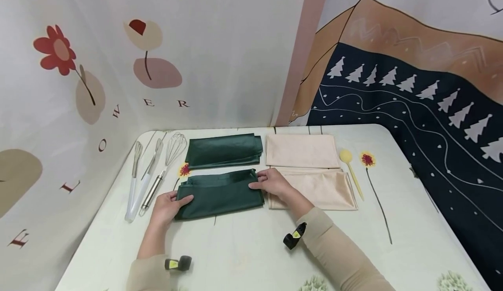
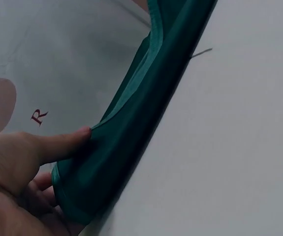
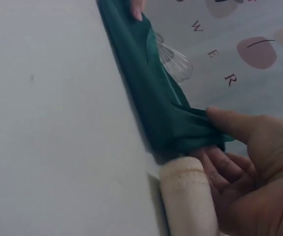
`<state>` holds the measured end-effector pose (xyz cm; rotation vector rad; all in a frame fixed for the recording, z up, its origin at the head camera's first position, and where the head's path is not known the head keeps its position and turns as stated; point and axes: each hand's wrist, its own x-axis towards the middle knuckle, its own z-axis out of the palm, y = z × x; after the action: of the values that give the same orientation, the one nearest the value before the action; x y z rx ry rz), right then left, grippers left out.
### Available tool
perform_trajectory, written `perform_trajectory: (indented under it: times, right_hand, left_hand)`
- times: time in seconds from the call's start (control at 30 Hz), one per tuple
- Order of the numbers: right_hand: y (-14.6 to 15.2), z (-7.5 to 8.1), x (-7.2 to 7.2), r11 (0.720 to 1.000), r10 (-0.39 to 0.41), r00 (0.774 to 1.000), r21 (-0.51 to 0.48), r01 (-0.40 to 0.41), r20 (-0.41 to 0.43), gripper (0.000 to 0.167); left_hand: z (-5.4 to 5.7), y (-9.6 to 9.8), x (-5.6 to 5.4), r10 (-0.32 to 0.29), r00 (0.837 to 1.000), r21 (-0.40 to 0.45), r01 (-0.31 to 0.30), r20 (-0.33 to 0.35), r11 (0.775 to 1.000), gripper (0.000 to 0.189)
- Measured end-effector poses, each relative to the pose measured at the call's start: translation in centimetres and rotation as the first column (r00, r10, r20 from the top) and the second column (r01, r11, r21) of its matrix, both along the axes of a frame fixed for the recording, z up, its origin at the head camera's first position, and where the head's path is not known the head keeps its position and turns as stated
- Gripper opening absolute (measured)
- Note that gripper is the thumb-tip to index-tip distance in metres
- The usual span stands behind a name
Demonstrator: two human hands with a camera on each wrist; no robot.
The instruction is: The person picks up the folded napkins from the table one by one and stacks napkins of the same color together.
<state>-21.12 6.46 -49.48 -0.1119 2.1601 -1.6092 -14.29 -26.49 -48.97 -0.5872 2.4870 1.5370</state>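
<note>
A folded dark green satin cloth (image 1: 220,197) lies at the front left of the table. My left hand (image 1: 167,206) pinches its left end, thumb on top and fingers underneath, as the left wrist view shows. At the opposite end, my right hand (image 1: 273,182) grips the upper right corner, with its fingers under the fold in the right wrist view. Just behind lies a second folded green cloth (image 1: 224,150). A folded beige satin cloth (image 1: 322,190) sits right beside and partly below my right hand, and another beige cloth (image 1: 300,151) lies behind it.
Left of the cloths lie a whisk (image 1: 163,173), tongs (image 1: 145,179) and a slim utensil with a white handle (image 1: 133,182). A yellow spoon (image 1: 351,173) rests right of the beige cloths. Printed curtains stand behind the table (image 1: 243,247).
</note>
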Motion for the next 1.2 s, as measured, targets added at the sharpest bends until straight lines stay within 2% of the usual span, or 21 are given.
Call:
perform_trajectory:
  times: [0.03, 0.1, 0.17, 0.23, 0.43, 0.57, 0.77, 0.93, 1.2]
  right_hand:
    - [0.1, 0.1, 0.0, 0.999, 0.046, 0.999, 0.030, -0.046, -0.016, 0.029]
    - [0.4, 0.4, 0.1, 0.986, 0.126, 0.990, 0.113, -0.119, -0.064, 0.019]
    - [0.6, 0.6, 0.1, 0.968, 0.199, 0.974, 0.175, -0.179, -0.105, 0.025]
    - [0.8, 0.7, 0.1, 0.959, 0.231, 0.964, 0.200, -0.203, -0.130, 0.038]
    - [1.2, 0.9, 0.1, 0.974, 0.201, 0.967, 0.141, -0.179, -0.156, 0.045]
    - [1.3, 0.7, 0.1, 0.982, 0.174, 0.962, 0.112, -0.154, -0.210, 0.049]
    - [1.5, 0.9, -0.4, 0.994, 0.106, 0.966, 0.056, -0.096, -0.235, 0.053]
    - [1.7, 1.2, -1.0, 0.994, 0.068, 0.962, 0.098, -0.043, -0.264, 0.047]
    - [2.2, 1.0, -2.1, 0.991, 0.069, 0.958, 0.133, -0.033, -0.279, 0.042]
  left_hand:
    - [0.1, -0.2, 0.1, -0.019, 1.000, -0.015, 0.019, 0.000, 1.000, 0.054]
    - [0.4, -0.5, 0.4, -0.058, 0.998, -0.052, 0.059, 0.004, 0.997, 0.050]
    - [0.7, -0.8, 0.6, -0.094, 0.996, -0.083, 0.095, 0.013, 0.992, 0.045]
    - [0.9, -1.1, 0.7, -0.119, 0.993, -0.097, 0.119, 0.008, 0.988, 0.041]
    - [0.5, -1.3, 0.4, -0.122, 0.991, -0.061, 0.119, -0.047, 0.991, 0.035]
    - [0.4, -1.1, 0.2, -0.102, 0.991, -0.080, 0.095, -0.085, 0.992, 0.032]
    - [0.8, -0.6, -0.7, -0.079, 0.987, -0.105, 0.064, -0.137, 0.992, 0.037]
    - [1.1, -0.2, -1.8, -0.075, 0.984, -0.139, 0.053, -0.159, 0.989, 0.037]
    - [1.2, 0.3, -3.3, -0.086, 0.980, -0.156, 0.058, -0.181, 0.986, 0.039]
